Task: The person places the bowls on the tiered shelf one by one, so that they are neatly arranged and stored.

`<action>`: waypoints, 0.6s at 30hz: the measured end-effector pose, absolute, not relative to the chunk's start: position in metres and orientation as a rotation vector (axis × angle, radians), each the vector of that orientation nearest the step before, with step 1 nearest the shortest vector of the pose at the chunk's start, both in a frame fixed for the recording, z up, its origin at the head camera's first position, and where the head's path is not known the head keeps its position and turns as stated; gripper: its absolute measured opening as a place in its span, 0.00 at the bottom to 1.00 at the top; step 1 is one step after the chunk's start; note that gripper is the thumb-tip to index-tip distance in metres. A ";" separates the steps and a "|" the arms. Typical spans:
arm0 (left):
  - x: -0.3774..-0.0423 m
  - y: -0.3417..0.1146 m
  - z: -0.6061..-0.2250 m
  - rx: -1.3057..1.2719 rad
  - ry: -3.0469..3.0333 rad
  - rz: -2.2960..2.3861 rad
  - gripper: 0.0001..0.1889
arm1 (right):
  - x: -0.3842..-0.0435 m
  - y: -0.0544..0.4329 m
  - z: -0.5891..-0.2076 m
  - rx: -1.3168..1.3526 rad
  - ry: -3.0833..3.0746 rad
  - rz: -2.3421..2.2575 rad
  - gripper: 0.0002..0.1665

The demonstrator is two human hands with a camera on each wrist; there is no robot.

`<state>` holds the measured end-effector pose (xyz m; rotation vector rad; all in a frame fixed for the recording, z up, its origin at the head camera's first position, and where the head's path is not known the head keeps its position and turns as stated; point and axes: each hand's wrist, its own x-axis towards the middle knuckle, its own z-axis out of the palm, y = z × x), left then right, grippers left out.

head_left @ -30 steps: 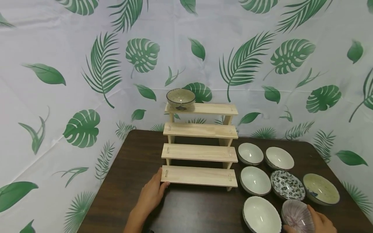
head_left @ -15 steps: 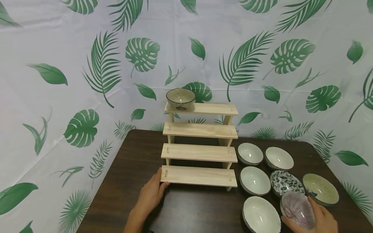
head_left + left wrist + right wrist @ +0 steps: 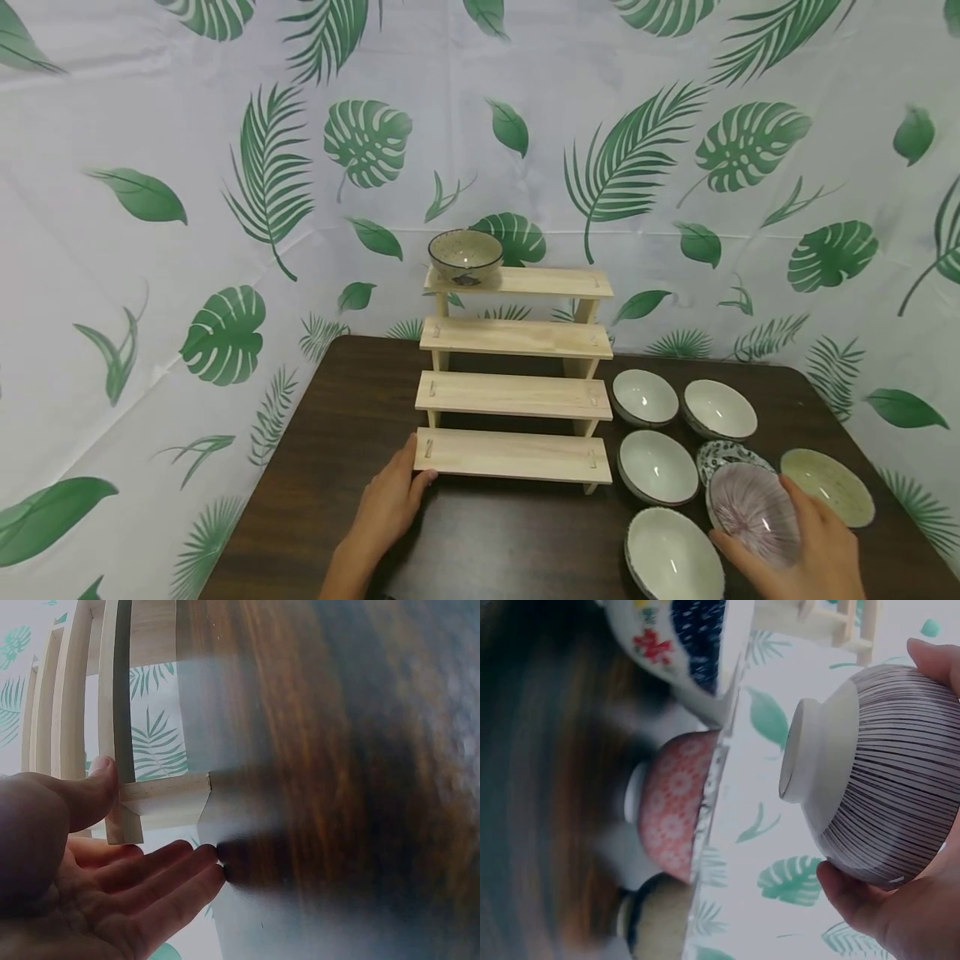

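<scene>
My right hand (image 3: pixel 813 542) grips a purple-streaked bowl (image 3: pixel 753 510), raised and tilted over a black-and-white floral bowl (image 3: pixel 729 454). The right wrist view shows the held bowl's striped outside (image 3: pixel 907 765) and white foot, with a thumb and a finger on opposite sides. My left hand (image 3: pixel 390 500) holds the left end of the bottom step of a wooden tiered stand (image 3: pixel 513 454). In the left wrist view its thumb lies against the step's edge and the other visible fingers stretch out beneath. A speckled bowl (image 3: pixel 465 257) sits at the left of the top step.
White-lined bowls (image 3: pixel 673 554) stand to the right of the stand on the dark table (image 3: pixel 510 542). A yellow-green bowl (image 3: pixel 828 487) is at the far right. Behind the table hangs a leaf-print cloth (image 3: pixel 465 100). A bowl with a red patterned outside (image 3: pixel 676 802) shows in the right wrist view.
My right hand has lifted the purple-streaked bowl and moved it away from me, so it now covers part of the floral bowl. My left hand has stayed at the stand.
</scene>
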<state>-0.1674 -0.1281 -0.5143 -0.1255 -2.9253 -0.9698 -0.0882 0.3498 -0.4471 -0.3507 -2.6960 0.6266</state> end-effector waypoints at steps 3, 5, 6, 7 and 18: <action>-0.167 -0.128 -0.514 -0.122 -2.922 -0.975 0.35 | -0.090 0.346 -0.443 -0.277 -2.652 0.653 0.64; -0.167 -0.128 -0.515 -0.124 -2.920 -0.978 0.35 | -0.091 0.343 -0.440 -0.265 -2.638 0.668 0.65; -0.167 -0.128 -0.515 -0.126 -2.920 -0.979 0.35 | -0.092 0.341 -0.438 -0.265 -2.632 0.671 0.65; -0.167 -0.128 -0.515 -0.128 -2.920 -0.979 0.36 | -0.093 0.340 -0.437 -0.266 -2.625 0.679 0.65; -0.167 -0.128 -0.514 -0.116 -2.927 -0.979 0.36 | -0.098 0.318 -0.415 -0.338 -2.627 0.719 0.68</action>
